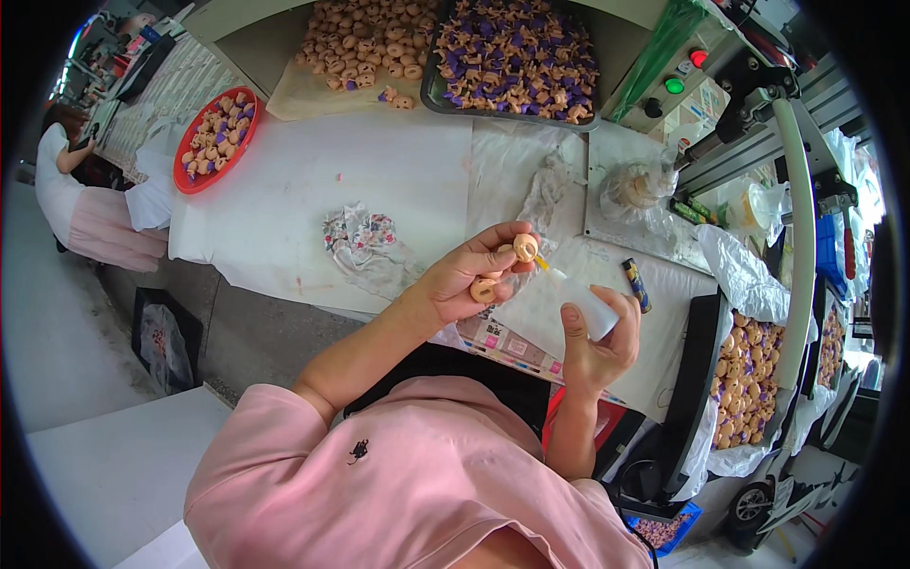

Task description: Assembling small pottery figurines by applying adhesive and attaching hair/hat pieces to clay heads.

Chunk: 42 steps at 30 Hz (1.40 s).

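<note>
My left hand (459,277) is closed around a few small peach-coloured hollow doll heads. One head (525,247) is pinched at the fingertips with its opening showing, and another head (483,289) sits lower, against the fingers. In my right hand (604,353) is a white squeeze bottle (590,309), tilted toward the left hand. The bottle's thin yellow nozzle (542,264) reaches the edge of the pinched head; whether it touches cannot be made out. A crumpled floral cloth (360,237) lies on the white-covered table (284,204), left of the hands.
Peach heads are heaped (365,43) at the back, beside a dark tray (431,95) of peach-and-purple pieces. A red basin (248,142) stands far left. At right are a machine frame (758,156), a dark blue tube (637,284) and a lined tray (701,446) of heads. Another person (90,194) sits far left.
</note>
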Tool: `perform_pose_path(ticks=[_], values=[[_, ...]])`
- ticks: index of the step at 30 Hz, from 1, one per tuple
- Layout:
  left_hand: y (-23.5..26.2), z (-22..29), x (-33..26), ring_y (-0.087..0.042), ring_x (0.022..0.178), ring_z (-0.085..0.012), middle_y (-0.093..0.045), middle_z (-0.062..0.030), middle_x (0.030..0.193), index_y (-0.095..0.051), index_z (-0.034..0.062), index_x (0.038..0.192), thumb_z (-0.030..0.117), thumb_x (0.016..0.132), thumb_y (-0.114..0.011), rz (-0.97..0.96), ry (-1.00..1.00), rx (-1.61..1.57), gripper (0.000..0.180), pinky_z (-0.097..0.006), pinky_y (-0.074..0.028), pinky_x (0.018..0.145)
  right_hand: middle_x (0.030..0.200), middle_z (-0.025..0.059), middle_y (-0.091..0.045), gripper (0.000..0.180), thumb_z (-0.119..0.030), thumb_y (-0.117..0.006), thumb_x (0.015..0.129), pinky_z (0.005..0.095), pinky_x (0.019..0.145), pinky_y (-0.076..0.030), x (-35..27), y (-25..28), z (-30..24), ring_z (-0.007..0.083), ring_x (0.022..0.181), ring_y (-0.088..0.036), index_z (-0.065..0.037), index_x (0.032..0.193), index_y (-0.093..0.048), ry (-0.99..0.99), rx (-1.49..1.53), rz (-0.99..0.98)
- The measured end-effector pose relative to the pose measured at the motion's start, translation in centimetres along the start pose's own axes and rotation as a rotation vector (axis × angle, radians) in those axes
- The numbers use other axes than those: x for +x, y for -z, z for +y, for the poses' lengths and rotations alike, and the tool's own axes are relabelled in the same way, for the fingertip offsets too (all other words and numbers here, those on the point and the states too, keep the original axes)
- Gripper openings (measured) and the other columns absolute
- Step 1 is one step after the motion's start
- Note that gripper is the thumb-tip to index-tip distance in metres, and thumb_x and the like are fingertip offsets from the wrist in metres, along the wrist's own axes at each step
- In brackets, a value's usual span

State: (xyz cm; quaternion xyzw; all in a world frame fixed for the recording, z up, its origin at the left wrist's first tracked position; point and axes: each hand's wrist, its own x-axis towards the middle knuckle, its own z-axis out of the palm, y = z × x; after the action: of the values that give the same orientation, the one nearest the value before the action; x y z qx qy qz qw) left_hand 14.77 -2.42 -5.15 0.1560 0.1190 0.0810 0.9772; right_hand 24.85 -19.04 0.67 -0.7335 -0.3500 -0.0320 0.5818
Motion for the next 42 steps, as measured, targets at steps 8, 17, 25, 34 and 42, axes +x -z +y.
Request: perform_pose_path(ticks=[8, 17, 25, 34, 42], values=[[0.38, -0.01, 0.17, -0.056, 0.105, -0.016, -0.055, -0.0031, 0.128, -0.052, 0.0158, 0.131, -0.001, 0.09, -0.057, -0.012, 0.024, -0.047, 0.044, -0.02, -0.043, 0.058, 0.085, 0.0064, -0.057, 0.036, -0.024, -0.083, 0.073, 0.028, 0.068, -0.044, 0.12, -0.12, 0.15, 0.0183, 0.077, -0.054, -0.001, 0.093, -0.064, -0.01, 0.01, -0.011], [0.28, 0.05, 0.16, -0.057, 0.102, -0.0155, -0.056, -0.0026, 0.125, -0.054, 0.0159, 0.129, 0.001, 0.091, -0.057, -0.014, 0.027, -0.039, 0.041, -0.021, -0.043, 0.057, 0.084, 0.0063, -0.057, 0.036, -0.025, -0.083, 0.073, 0.0286, 0.068, -0.044, 0.03, 0.22, 0.15, 0.0188, 0.077, -0.055, -0.001, 0.091, -0.063, -0.02, -0.007, -0.014], [0.11, 0.2, 0.09, -0.058, 0.102, -0.0152, -0.057, -0.0015, 0.122, -0.055, 0.0162, 0.126, 0.003, 0.091, -0.057, -0.002, 0.037, -0.023, 0.038, -0.021, -0.044, 0.057, 0.084, 0.0064, -0.057, 0.037, -0.025, -0.083, 0.072, 0.0284, 0.068, -0.045, -0.17, 0.35, 0.29, 0.0188, 0.077, -0.055, -0.001, 0.092, -0.063, -0.036, -0.017, -0.007], [-0.24, 0.35, 0.04, -0.057, 0.101, -0.0142, -0.057, -0.0013, 0.121, -0.056, 0.0159, 0.125, 0.003, 0.092, -0.057, 0.038, 0.049, -0.024, 0.036, -0.02, -0.043, 0.057, 0.085, 0.0058, -0.057, 0.038, -0.025, -0.084, 0.071, 0.0275, 0.067, -0.044, -0.22, 0.57, 0.54, 0.0177, 0.076, -0.055, -0.001, 0.092, -0.063, -0.037, 0.003, -0.009], [-0.36, 0.25, -0.01, -0.058, 0.099, -0.013, -0.055, -0.0021, 0.118, -0.056, 0.0134, 0.123, 0.003, 0.092, -0.056, 0.048, 0.031, -0.042, 0.032, -0.02, -0.042, 0.056, 0.082, 0.0046, -0.054, 0.035, -0.023, -0.083, 0.073, 0.0256, 0.062, -0.042, -0.59, 0.69, 0.6, 0.0154, 0.072, -0.053, -0.002, 0.092, -0.063, -0.041, 0.023, -0.03]])
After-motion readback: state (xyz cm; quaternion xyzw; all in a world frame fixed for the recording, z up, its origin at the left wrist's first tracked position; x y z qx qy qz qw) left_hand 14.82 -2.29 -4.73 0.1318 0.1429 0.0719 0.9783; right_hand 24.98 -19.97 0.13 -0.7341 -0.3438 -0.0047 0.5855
